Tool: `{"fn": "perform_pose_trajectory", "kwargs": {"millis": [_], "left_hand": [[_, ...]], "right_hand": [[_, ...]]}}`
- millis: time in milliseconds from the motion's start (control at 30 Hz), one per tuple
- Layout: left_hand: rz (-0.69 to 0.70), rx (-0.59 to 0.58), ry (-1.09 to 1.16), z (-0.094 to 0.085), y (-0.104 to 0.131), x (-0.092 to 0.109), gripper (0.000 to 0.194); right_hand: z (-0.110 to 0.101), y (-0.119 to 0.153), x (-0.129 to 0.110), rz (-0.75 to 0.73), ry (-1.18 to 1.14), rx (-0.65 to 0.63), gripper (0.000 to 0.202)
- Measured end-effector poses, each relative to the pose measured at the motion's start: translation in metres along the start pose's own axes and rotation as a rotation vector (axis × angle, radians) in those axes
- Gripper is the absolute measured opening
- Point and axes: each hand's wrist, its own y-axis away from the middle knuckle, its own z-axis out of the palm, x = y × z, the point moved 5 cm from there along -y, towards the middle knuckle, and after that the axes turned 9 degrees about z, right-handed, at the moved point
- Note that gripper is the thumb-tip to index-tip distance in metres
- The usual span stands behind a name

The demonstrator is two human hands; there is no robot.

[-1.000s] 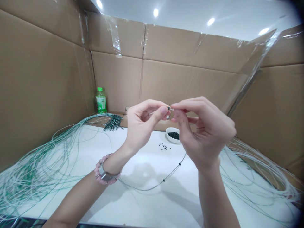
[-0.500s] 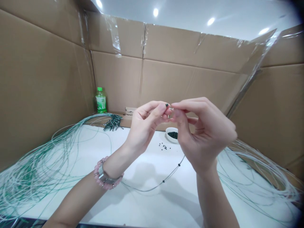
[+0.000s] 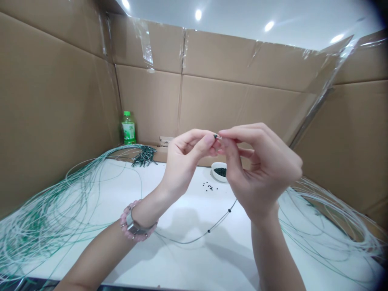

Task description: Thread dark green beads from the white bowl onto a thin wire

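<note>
My left hand (image 3: 184, 159), with a pink beaded bracelet and a metal band at its wrist, is closed in a pinch on a small black bead (image 3: 215, 136). Facing it, my right hand (image 3: 257, 161) pinches the pale end of a thin cord (image 3: 220, 138), whose tip meets the bead; whether it passes through the hole is too small to tell. Below the hands a grey cord (image 3: 190, 243) curves over the table, carrying two dark beads (image 3: 209, 231). Beyond my right hand, which partly covers it, stands a white bowl (image 3: 214, 174) of black beads.
Several loose beads (image 3: 209, 186) lie before the bowl on the white table (image 3: 182, 266). Bundled green and white cords (image 3: 39, 222) spread at left, dark ends (image 3: 144, 156) gathered behind. More pale cords (image 3: 342, 226) lie right. A green-capped bottle (image 3: 129, 128) stands by the cardboard wall (image 3: 148, 97).
The bead has shifted slightly right and down at my left fingertips, closer to my right fingers. Both hands otherwise hold nearly the same place.
</note>
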Motion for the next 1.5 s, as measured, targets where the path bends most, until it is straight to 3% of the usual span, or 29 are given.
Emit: {"fn": "perform_pose_trajectory", "kwargs": {"millis": [133,333,633,1033,1500], "left_hand": [[0.135,-0.014,-0.169,-0.006,-0.002,0.005,0.010],[0.161,-0.025,-0.250,-0.005,-0.002,0.006,0.012],[0.338,-0.016,-0.407,-0.003,-0.004,0.019,0.007],[0.347,0.011,-0.540,-0.008,-0.004,0.024,0.015],[0.360,-0.021,-0.516,-0.008,-0.005,0.022,0.015]], "right_hand": [[0.000,0.000,-0.001,-0.030,0.029,-0.018,0.024],[0.000,0.000,-0.001,-0.025,0.008,0.006,0.024],[0.001,0.001,0.002,-0.026,-0.084,0.037,0.021],[0.000,-0.001,0.011,0.093,-0.027,-0.041,0.017],[0.000,-0.003,0.003,0.009,0.059,-0.073,0.019]]}}
